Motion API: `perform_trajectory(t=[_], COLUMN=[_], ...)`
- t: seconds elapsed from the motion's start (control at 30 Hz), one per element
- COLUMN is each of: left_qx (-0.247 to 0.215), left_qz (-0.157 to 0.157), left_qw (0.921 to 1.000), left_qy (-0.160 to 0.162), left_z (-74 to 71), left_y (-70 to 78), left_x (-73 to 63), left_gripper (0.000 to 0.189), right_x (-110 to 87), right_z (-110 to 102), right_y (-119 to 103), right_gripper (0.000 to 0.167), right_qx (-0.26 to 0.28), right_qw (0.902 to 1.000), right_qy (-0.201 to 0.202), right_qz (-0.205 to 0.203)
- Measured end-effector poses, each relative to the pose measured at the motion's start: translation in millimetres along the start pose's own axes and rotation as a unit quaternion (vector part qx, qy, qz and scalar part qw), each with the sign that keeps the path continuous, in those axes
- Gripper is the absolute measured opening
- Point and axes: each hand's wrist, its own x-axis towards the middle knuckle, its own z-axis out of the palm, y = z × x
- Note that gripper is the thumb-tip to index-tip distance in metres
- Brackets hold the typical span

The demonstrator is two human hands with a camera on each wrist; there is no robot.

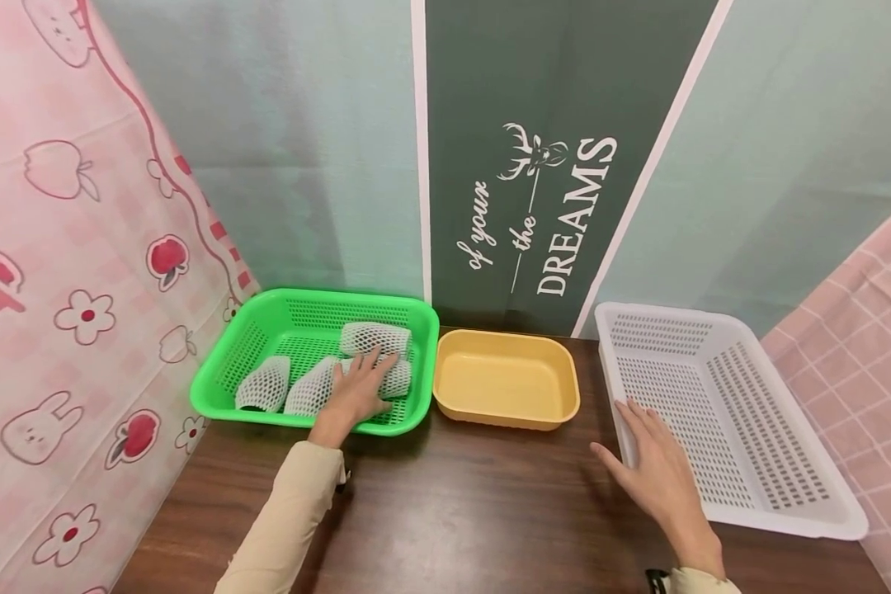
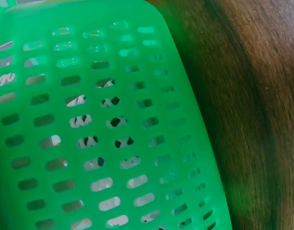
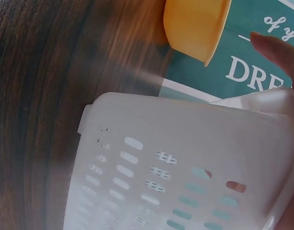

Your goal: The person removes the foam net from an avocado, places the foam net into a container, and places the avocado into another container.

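Note:
Several things in white foam net sleeves lie in the green basket [image 1: 315,294] on the left. My left hand [image 1: 358,392] reaches over its front rim, fingers spread and mostly straight on a netted thing [image 1: 396,379] at the right, partly hidden under the hand. Behind it lies another netted thing [image 1: 374,339]; two more, one [image 1: 264,384] with a dark patch at its base, lie further left. White netting [image 2: 116,122] shows through the basket's slots in the left wrist view. My right hand [image 1: 657,466] lies at the left rim of the white basket [image 1: 787,396], fingers extended, thumb held apart.
Between the two baskets stands a yellow tray [image 1: 505,419] on the brown wooden table [image 1: 475,511]. Hanging cloths close off the back and both sides: a green printed cloth [image 1: 520,99] behind, a pink patterned cloth [image 1: 82,272] left and a pink checked cloth [image 1: 883,388] right.

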Motion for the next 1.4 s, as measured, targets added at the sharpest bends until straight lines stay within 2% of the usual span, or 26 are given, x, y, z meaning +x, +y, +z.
perform_trajectory(t=[0.2,0.47,0.57,0.7,0.87,1.13,1.4], left_qx=[-0.017,-0.030,-0.034,-0.038,-0.053,-0.048,-0.039], left_qz=[0.005,0.003,-0.002,-0.008,-0.014,-0.015,-0.002], left_qw=[0.9998,0.9995,0.9993,0.9992,0.9984,0.9987,0.9992], left_qy=[0.005,0.008,0.013,0.012,0.014,-0.006,0.012], left_z=[0.3,1.2,1.0,0.7,0.8,2.2,-0.8], left_y=[-2.3,-4.4,-5.2,-5.7,-5.9,-6.4,-1.9], left_x=[1.5,5.0,6.2,6.4,5.1,6.9,4.3], left_gripper=[0.087,0.088,0.086,0.082,0.078,0.083,0.079], right_x=[1.1,-6.7,-10.0,-11.7,-11.9,-11.6,-12.0], right_z=[1.0,-6.2,-2.2,3.7,2.9,2.9,1.5], right_y=[-1.2,-2.5,2.1,5.6,2.0,3.0,1.8], right_gripper=[0.075,0.069,0.068,0.064,0.062,0.064,0.065], right_qx=[-0.001,0.007,0.003,0.000,-0.003,-0.010,-0.009], right_qw=[0.9999,0.9966,0.9950,0.9943,0.9965,0.9977,0.9989], right_qy=[0.010,0.070,0.080,0.086,0.074,0.062,0.046], right_qz=[0.003,-0.042,-0.061,-0.064,-0.038,-0.024,-0.004])
